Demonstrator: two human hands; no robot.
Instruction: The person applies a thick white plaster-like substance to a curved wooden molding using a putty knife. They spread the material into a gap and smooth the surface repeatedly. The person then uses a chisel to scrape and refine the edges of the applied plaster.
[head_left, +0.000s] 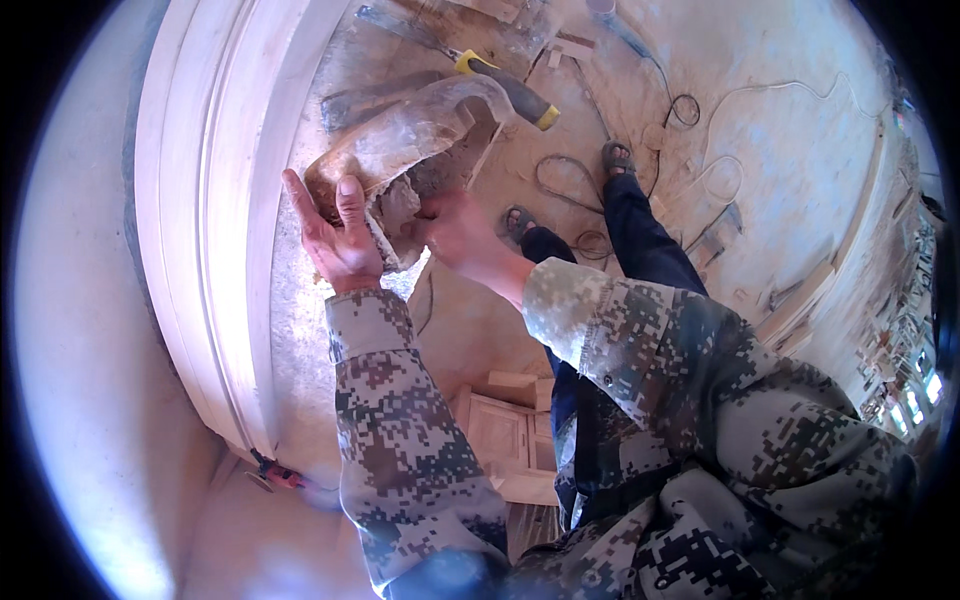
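A cut-open, dusty, whitish plastic container (pixel 415 115) lies tilted beside the pale moulded woodwork, its ragged opening facing right. A crumpled whitish lump (pixel 398 200) shows in the opening. My left hand (pixel 343 240) grips the near left end of the container, with thumb and forefinger apart on either side of its brown-stained edge. At the opening, my right hand (pixel 458 235) is closed, its fingertips at the lump; whatever they pinch is hidden. Just beyond the container lies a flat-bladed hand tool with a yellow and black handle (pixel 510 92).
Long pale wooden moulding (pixel 215 200) runs along the left. Cables (pixel 565 185) curl over the dusty floor, near my sandalled feet (pixel 618 158). A red power tool (pixel 280 474) lies at the lower left. A wooden panelled piece (pixel 497 430) stands below my hands.
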